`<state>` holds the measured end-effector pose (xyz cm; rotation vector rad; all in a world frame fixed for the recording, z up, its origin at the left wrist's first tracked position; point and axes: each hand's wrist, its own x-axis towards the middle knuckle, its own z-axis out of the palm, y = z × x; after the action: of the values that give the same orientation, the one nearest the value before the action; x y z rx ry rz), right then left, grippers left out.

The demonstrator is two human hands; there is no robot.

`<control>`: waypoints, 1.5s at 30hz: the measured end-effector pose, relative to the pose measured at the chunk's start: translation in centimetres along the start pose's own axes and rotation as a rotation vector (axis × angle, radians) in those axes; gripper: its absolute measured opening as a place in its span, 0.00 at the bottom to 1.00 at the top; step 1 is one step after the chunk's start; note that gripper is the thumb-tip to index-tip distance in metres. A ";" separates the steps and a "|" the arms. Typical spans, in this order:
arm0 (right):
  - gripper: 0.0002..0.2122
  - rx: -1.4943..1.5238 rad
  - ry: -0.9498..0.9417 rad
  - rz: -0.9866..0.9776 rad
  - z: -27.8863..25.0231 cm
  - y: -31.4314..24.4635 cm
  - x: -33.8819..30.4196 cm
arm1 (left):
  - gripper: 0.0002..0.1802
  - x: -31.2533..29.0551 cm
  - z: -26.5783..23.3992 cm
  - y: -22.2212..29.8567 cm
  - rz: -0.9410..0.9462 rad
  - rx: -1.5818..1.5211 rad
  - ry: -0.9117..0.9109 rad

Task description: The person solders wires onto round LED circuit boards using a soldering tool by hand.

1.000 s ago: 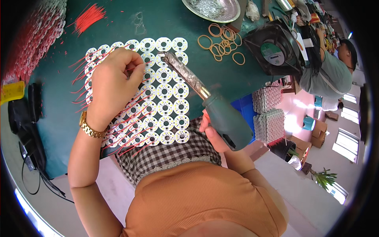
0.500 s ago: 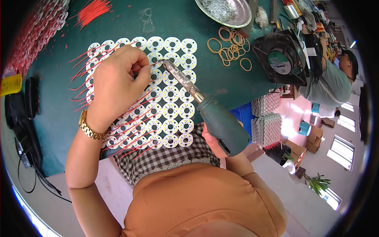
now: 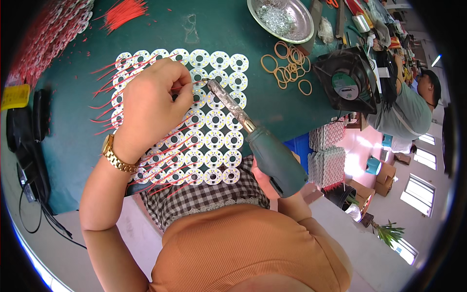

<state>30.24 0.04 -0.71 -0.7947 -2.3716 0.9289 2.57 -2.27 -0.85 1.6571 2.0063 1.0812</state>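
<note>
Round white LED boards point(image 3: 214, 139) lie joined in a grid on the green table before me, with thin red wires point(image 3: 160, 162) trailing left from many of them. My left hand point(image 3: 158, 95), a gold watch point(image 3: 116, 158) at its wrist, hovers over the upper left boards. Its thumb and forefinger pinch a red wire whose end meets a board. My right hand point(image 3: 266, 179) is wrapped round the dark green handle of a soldering iron point(image 3: 277, 158). The iron's tip touches or nearly touches that wire end. Part of the grid is hidden under my left hand.
A metal bowl point(image 3: 301, 30) with silvery bits, rubber bands point(image 3: 290, 68) and a black fan point(image 3: 345, 82) occupy the right side. Loose red wires point(image 3: 124, 15) and a wired board pile point(image 3: 53, 34) lie far left. Another person point(image 3: 406, 100) sits at right.
The view has shifted slightly, so the grid sits a little lower and farther right. Both hands keep their grips, the iron's tip still at the wire end.
</note>
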 end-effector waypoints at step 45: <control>0.18 0.294 0.015 0.110 1.2 0.9 -1.7 | 0.04 -0.1 -0.3 -0.2 0.090 0.051 0.037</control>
<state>31.06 -1.02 -2.49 -0.8160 -2.1279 1.2763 2.29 -2.46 -0.82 1.7808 2.0156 1.1074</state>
